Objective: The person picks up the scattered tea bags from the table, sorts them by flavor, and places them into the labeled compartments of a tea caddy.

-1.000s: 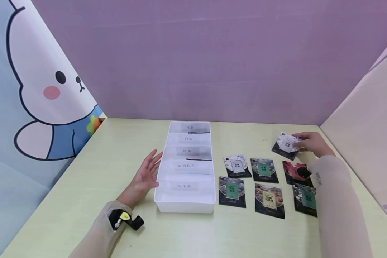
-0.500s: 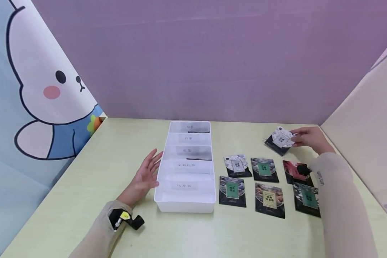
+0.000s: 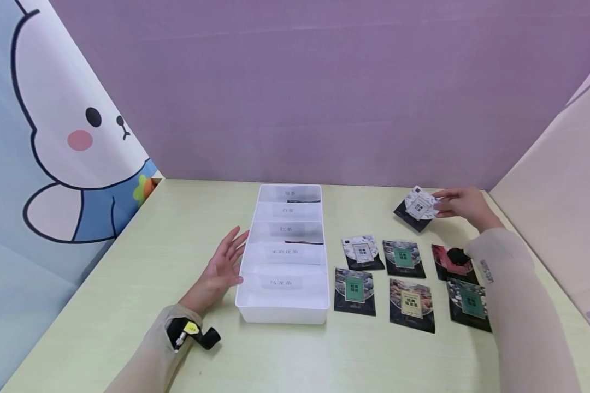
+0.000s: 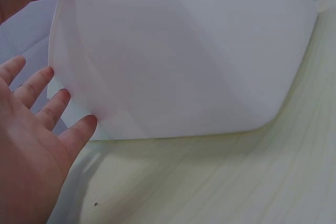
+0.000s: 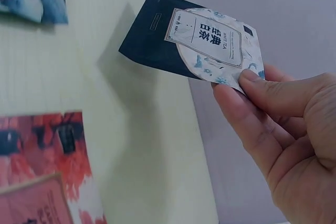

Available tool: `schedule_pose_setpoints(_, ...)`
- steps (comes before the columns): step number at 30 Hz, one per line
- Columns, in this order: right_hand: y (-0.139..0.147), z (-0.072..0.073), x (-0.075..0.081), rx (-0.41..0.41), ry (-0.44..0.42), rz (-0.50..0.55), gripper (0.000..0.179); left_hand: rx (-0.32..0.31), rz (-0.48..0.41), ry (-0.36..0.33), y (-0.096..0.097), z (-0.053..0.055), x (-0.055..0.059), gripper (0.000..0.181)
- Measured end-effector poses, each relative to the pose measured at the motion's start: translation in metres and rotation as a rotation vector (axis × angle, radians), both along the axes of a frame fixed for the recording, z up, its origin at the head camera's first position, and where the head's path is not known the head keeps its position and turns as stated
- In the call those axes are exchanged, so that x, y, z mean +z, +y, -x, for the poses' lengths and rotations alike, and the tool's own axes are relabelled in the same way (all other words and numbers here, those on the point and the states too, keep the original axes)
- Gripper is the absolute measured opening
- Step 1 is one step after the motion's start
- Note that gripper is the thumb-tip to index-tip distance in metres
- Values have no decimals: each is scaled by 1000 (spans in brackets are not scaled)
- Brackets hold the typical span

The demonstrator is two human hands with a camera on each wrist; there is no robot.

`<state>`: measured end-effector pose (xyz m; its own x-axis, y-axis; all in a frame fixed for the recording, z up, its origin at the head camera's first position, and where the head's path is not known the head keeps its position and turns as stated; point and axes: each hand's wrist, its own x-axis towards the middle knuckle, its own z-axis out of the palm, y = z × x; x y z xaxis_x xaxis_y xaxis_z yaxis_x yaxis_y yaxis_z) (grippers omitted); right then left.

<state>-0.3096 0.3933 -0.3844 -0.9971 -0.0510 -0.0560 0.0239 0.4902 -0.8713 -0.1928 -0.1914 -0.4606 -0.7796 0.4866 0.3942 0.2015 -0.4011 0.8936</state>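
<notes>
Between thumb and fingers my right hand (image 3: 464,207) pinches a white tea sachet (image 3: 417,208), white-and-blue above and dark below. The right wrist view shows this sachet (image 5: 194,40) tilted over the table, its shadow beneath. My left hand (image 3: 219,270) touches the left side of a white divided box (image 3: 282,315), fingers spread and fairly straight. In the left wrist view the fingertips meet the box wall (image 4: 173,66). Labelled compartments run front to back in the box; thin dark edges show in two of them.
On the table right of the box lie another white sachet (image 3: 362,253), green-labelled sachets (image 3: 403,258), a cream-labelled one (image 3: 412,305) and a red one (image 3: 447,262), partly covered by the right wrist camera. A purple panel (image 3: 324,98) stands at the back, side panels left and right.
My right hand has lifted the white tea sachet off the table and moved it left and toward the back. The left hand and the box have stayed in place.
</notes>
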Motion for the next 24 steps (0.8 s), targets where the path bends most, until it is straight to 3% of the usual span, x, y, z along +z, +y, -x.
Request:
schedule_pose_setpoints(12, -51, -6, 28, 66, -16, -14, 43, 10, 23, -8, 0, 0, 2, 105)
schedule_pose_setpoints(24, -87, -12, 38, 121, 22, -28, 34, 2, 8, 6, 0, -1, 1, 108)
